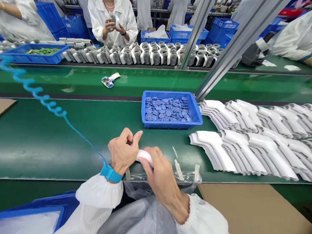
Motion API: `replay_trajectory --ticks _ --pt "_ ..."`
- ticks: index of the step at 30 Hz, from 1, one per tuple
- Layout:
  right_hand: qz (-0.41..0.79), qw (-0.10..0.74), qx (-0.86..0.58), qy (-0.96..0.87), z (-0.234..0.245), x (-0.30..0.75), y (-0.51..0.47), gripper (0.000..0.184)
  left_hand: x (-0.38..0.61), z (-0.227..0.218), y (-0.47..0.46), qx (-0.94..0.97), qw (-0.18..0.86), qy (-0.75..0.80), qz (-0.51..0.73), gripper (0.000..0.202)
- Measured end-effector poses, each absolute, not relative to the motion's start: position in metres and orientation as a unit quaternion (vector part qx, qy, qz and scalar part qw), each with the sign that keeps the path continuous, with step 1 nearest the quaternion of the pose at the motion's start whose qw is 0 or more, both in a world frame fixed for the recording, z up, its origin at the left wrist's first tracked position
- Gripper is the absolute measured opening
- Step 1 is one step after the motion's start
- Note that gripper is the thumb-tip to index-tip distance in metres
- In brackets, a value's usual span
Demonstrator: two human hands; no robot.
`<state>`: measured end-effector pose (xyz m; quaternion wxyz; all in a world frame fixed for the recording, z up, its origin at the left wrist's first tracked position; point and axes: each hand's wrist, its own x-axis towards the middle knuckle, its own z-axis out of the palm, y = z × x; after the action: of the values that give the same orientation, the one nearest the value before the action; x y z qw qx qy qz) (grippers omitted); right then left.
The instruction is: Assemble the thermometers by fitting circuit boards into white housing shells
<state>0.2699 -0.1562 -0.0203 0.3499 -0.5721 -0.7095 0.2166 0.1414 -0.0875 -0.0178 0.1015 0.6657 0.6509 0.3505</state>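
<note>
My left hand (122, 150) and my right hand (160, 178) meet over a white plastic housing piece (144, 157) at the near edge of the green belt, with most of it hidden by my fingers. A blue antistatic wrist strap (111, 173) circles my left wrist, and its coiled blue cord (31, 83) runs off to the left. Just beyond my hands sits a blue tray (171, 124) of round blue circuit boards. Rows of stacked white pistol-shaped housings (246, 138) lie to the right. A clear plastic bag (183, 177) lies under my right hand.
A partly assembled thermometer (109, 80) lies on the farther green belt. Grey-white units (139, 54) stand in rows beyond it, next to a blue tray of green parts (42, 52). Aluminium rails (218, 46) rise at right. Cardboard sheets (245, 214) lie nearby, and co-workers in white coats sit beyond.
</note>
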Motion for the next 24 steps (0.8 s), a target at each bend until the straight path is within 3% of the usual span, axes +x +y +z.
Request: replay_trajectory --ticks 5,8,12,16,18,20,22,24 --pt "0.189 0.327 -0.596 -0.708 -0.024 0.26 -0.162 0.027 0.144 -0.015 -0.08 0.67 0.103 0.685 0.267 0.053" --pt "0.208 0.345 -0.612 -0.681 -0.03 0.262 -0.154 0.03 0.14 -0.013 -0.073 0.681 0.12 0.676 0.256 0.047" --pt "0.406 0.355 -0.644 -0.543 -0.033 0.28 -0.132 0.038 0.123 -0.014 -0.085 0.698 0.19 0.599 0.344 0.025" --pt "0.55 0.282 -0.594 -0.514 -0.032 0.289 -0.123 0.056 0.119 -0.028 -0.095 0.59 0.208 0.606 0.491 0.041" --pt "0.52 0.252 -0.572 -0.582 -0.029 0.284 -0.125 0.044 0.123 -0.036 -0.087 0.563 0.186 0.649 0.478 0.049" --pt "0.408 0.198 -0.567 -0.688 -0.025 0.276 -0.128 0.033 0.127 -0.04 -0.074 0.579 0.152 0.682 0.421 0.051" --pt "0.292 0.131 -0.569 -0.757 -0.023 0.268 -0.128 0.036 0.13 -0.041 -0.063 0.598 0.133 0.697 0.372 0.051" --pt "0.247 0.093 -0.575 -0.774 -0.021 0.262 -0.127 0.04 0.13 -0.039 -0.056 0.611 0.135 0.697 0.35 0.051"
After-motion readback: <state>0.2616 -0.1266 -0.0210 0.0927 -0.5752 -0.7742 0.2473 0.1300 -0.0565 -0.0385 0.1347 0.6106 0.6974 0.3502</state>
